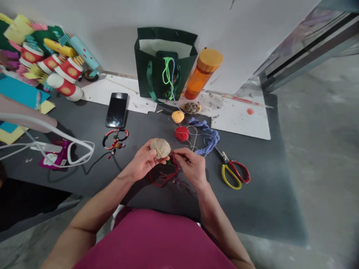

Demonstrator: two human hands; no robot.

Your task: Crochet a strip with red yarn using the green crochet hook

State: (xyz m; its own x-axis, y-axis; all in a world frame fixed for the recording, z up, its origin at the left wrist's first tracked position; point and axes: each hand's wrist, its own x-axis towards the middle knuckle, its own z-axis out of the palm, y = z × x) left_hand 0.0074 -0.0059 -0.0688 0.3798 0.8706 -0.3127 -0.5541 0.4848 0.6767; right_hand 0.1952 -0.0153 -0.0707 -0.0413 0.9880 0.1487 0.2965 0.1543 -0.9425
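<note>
Two hands at work over a dark gray tabletop (269,179). The left hand (143,160) is closed around a beige yarn ball (160,148), raised above the near part of the surface. The right hand (193,166), just beside it, has thumb and fingertips pinched together; what they grip is too small to tell. A red yarn strand (161,185) loops below both hands. Beyond lie red (181,133) and yellow yarn balls (177,117); blue crochet work (213,139) adjoins the scissors (226,160).
</note>
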